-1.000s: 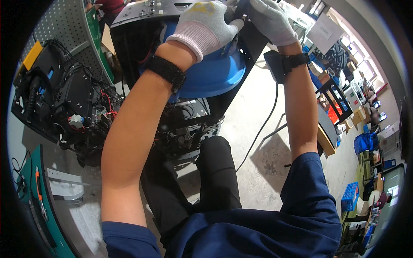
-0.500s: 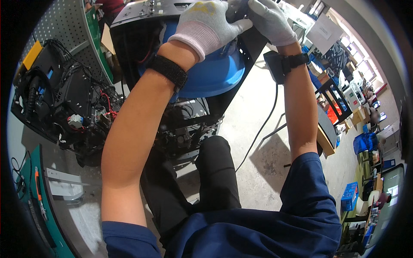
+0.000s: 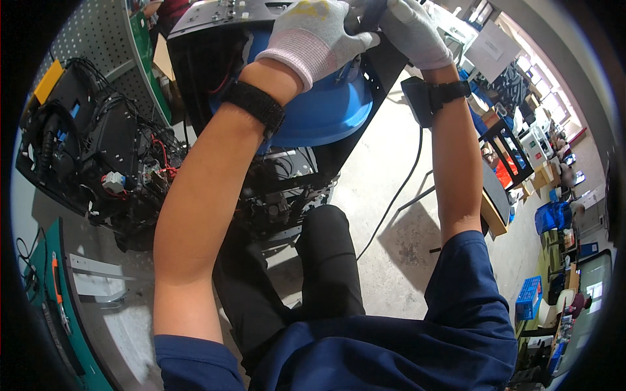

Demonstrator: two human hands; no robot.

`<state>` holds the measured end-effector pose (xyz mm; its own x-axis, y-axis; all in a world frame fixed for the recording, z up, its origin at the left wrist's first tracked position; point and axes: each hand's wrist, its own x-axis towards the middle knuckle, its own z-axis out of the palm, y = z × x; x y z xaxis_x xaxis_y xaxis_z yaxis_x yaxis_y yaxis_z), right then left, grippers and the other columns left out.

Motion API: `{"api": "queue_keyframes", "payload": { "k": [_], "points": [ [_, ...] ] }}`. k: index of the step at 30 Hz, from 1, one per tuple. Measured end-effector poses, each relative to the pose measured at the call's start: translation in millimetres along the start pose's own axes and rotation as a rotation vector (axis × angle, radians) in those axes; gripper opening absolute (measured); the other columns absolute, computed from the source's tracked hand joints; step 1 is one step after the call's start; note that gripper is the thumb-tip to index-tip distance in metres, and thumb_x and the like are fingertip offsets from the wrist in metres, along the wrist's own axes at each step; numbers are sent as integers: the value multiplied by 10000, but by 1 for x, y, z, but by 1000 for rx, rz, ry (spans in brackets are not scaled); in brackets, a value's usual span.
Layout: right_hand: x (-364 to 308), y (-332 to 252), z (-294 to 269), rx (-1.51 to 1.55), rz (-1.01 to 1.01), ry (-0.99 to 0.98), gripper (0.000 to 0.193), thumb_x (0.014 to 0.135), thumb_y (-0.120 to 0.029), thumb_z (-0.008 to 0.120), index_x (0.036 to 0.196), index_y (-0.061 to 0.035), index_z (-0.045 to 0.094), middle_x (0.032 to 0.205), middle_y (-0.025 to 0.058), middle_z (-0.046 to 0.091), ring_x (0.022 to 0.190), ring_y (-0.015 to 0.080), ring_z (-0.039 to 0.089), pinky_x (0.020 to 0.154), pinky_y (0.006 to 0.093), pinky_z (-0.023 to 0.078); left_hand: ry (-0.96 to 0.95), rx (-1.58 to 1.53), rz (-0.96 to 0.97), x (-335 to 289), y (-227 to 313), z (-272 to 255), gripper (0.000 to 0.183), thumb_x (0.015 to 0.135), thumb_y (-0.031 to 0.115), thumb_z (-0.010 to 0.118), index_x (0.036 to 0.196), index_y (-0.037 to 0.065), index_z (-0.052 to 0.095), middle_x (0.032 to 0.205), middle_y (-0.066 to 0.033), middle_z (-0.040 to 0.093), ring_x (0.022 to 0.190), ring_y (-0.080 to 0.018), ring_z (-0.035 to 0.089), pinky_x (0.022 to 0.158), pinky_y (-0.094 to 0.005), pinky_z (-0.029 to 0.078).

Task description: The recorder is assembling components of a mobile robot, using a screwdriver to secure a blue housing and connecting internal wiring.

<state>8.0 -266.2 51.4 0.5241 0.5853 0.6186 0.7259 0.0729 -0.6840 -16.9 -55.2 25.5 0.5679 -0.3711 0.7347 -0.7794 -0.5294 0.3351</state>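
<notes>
Grey-gloved left hand [image 3: 316, 32], thumb stretched out, other fingers largely hidden, gloved right hand [image 3: 416, 34] bent beside dark part [image 3: 372, 15], cannot tell either grip, blue tub [image 3: 326, 117] below.

The gloved left hand [image 3: 319, 32] and right hand [image 3: 416, 36] flank a dark piece [image 3: 373, 15]; below shows a blue tub [image 3: 323, 120]; leftward, wired machinery [image 3: 111, 146].

On L are a perforated panel [image 3: 91, 27] & a green mat [image 3: 74, 320] w/ orange-handled tool [image 3: 57, 280], and on R a blue crate [image 3: 528, 298].
</notes>
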Motion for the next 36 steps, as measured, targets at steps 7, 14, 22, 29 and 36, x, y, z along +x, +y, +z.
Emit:
{"api": "queue_keyframes", "payload": {
  "k": [7, 14, 22, 29, 36],
  "points": [
    [0, -5, -4, 17, 73, 36, 466, 1024, -439, 609, 1152, 5, 669, 1026, 141, 721, 936, 236, 699, 854, 363, 553, 57, -118, 89, 1, 0, 3, 449, 883, 420, 702, 1071, 13, 717, 1014, -237, 717, 971, -398, 690, 891, -473, 532],
    [-3, -2, -3, -30, 80, 90, 486, 1031, -426, 596, 1244, 9, 635, 1069, 135, 718, 969, 244, 703, 880, 382, 561, -10, -45, 54, 2, -8, 7, 378, 894, 374, 686, 999, 13, 720, 973, -215, 713, 952, -391, 690, 876, -465, 537],
    [-4, -4, -4, 51, 86, 46, 415, 1030, -371, 617, 1198, 7, 646, 1093, 141, 715, 991, 243, 697, 899, 379, 551, 87, -70, 81, 0, -5, 8, 417, 867, 377, 730, 1060, 9, 702, 987, -216, 714, 957, -391, 690, 868, -461, 540],
    [-4, -2, -4, 92, 92, 94, 378, 1037, -340, 608, 1196, 1, 648, 1122, 138, 711, 1024, 242, 687, 908, 371, 544, 92, 147, 153, 5, -20, 23, 516, 926, 546, 680, 1102, 68, 763, 1004, -152, 770, 919, -287, 756, 842, -407, 607],
    [-7, -1, -2, -37, 86, 185, 385, 1051, -331, 580, 1230, 3, 644, 1133, 116, 709, 1034, 219, 676, 906, 348, 535, 92, 207, 142, 9, -32, 35, 540, 923, 570, 682, 1115, 71, 757, 992, -144, 769, 902, -280, 757, 819, -401, 612]
  ]
}}
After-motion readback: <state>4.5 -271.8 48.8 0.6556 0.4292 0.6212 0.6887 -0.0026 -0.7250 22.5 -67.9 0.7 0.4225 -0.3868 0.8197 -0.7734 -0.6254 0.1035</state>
